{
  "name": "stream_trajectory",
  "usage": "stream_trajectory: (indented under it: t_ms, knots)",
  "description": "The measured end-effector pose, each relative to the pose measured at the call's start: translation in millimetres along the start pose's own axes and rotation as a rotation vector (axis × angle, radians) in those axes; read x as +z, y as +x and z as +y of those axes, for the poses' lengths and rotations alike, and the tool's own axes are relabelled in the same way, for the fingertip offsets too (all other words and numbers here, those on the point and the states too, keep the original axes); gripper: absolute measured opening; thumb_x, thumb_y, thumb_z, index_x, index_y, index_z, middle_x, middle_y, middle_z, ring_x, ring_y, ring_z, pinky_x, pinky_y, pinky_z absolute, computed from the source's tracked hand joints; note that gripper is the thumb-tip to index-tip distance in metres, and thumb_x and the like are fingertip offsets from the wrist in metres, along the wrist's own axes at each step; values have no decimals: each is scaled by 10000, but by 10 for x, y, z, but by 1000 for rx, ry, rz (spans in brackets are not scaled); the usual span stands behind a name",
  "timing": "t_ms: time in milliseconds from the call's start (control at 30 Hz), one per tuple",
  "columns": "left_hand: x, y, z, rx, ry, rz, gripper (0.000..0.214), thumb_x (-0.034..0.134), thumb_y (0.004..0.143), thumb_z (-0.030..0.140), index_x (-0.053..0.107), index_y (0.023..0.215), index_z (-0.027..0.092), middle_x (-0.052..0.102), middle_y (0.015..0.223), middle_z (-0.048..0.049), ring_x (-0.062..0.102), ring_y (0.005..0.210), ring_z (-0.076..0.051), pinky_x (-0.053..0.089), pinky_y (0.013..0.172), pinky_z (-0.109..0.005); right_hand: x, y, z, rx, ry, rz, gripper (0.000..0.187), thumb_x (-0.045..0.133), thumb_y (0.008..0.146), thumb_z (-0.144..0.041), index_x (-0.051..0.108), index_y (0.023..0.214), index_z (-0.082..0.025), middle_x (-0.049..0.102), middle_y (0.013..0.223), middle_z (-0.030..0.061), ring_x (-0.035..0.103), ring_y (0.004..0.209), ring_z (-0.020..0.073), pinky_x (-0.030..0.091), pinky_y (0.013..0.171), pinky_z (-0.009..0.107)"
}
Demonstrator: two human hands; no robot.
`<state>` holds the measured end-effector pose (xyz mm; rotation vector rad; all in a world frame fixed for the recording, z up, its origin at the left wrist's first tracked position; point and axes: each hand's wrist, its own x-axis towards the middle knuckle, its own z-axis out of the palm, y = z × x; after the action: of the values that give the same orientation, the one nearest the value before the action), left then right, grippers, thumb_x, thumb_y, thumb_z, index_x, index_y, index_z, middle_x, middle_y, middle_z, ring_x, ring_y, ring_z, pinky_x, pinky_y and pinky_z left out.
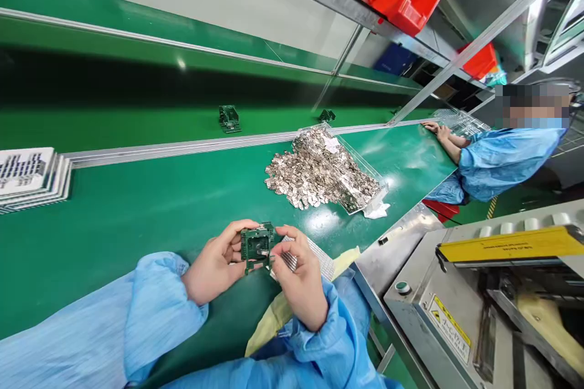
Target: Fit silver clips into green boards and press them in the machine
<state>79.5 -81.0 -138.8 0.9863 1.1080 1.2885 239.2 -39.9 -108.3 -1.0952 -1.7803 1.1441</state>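
Note:
My left hand (213,268) is closed on the left side of a small green circuit-board frame (250,248) with a cut-out middle. On its right side, my right hand (301,276) has thumb and fingers pinched together at the board's edge. Whether a small part sits between those fingertips is too fine to make out. Under the right hand lies a white gridded sheet (325,261), partly hidden. Farther off, a heap of small silvery metal pieces (296,179) spills from a clear plastic tray (367,173) onto the green bench.
Green board pieces (229,118) rest on the belt behind the metal rail. A stack of white-faced panels (27,173) stands at left. Yellow cloth (269,323) hangs near my lap. At right is a grey machine (415,316); beyond it a person in blue (497,161) works.

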Motion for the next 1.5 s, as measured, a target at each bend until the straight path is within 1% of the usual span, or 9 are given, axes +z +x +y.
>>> stream_trajectory:
  t_ms: [167,367,500,667,867,1000,1167,1400,1500]
  knots:
    - [-28,-21,20,17,18,-39,463,674,725,166,470,1130,259,673,951,-26,690,827,-177,563,712,-279,66,9,12,0,9,-23,97,620,763,-159,648,693,-221,578,1098,72,508,1104,244,380,976,427]
    - [-73,-51,-26,50,118,-105,424,595,816,208,437,1202,281,650,985,-34,675,813,-173,550,707,-285,119,-9,39,10,27,35,76,636,787,-209,653,715,-227,588,1044,68,523,1055,233,414,925,404]
    - [-93,-63,-35,76,168,-151,389,525,882,262,399,1247,305,643,1022,-44,658,887,-187,531,739,-290,137,-25,63,2,36,67,73,646,781,-225,645,709,-214,587,995,66,538,1008,225,437,875,375]
    - [-57,-81,-8,100,185,-85,301,489,900,276,434,1196,292,648,934,-27,643,809,-168,516,690,-266,161,-49,83,49,87,32,107,628,800,-251,612,706,-203,602,864,45,570,813,177,472,711,302]
    - [16,-114,27,105,183,9,255,491,892,240,452,1143,261,615,819,6,601,684,-128,498,636,-232,216,-62,51,229,386,28,166,705,737,-309,571,734,-210,610,736,-2,571,656,147,456,556,245]
    - [42,-151,45,102,207,35,243,501,882,246,461,1121,238,603,812,3,588,669,-120,496,621,-221,233,-59,5,254,499,58,213,770,662,-293,576,673,-206,611,677,-7,565,637,145,451,539,234]
    - [82,-202,56,88,255,45,264,487,873,223,465,1135,209,587,771,3,577,633,-118,496,595,-216,220,-96,-28,298,528,101,259,813,593,-276,569,596,-189,605,624,-9,543,587,130,449,529,229]
    - [217,-272,76,153,303,26,245,504,869,217,471,1112,222,614,793,11,582,636,-99,492,589,-181,125,-227,-29,315,548,164,259,813,568,-251,563,573,-183,591,608,-13,502,556,111,406,489,204]
    - [290,-297,78,185,348,-7,255,512,867,211,465,1116,243,591,739,38,586,633,-94,495,594,-167,59,-300,-21,308,559,192,268,816,569,-263,561,575,-183,579,597,-17,485,539,106,387,464,199]
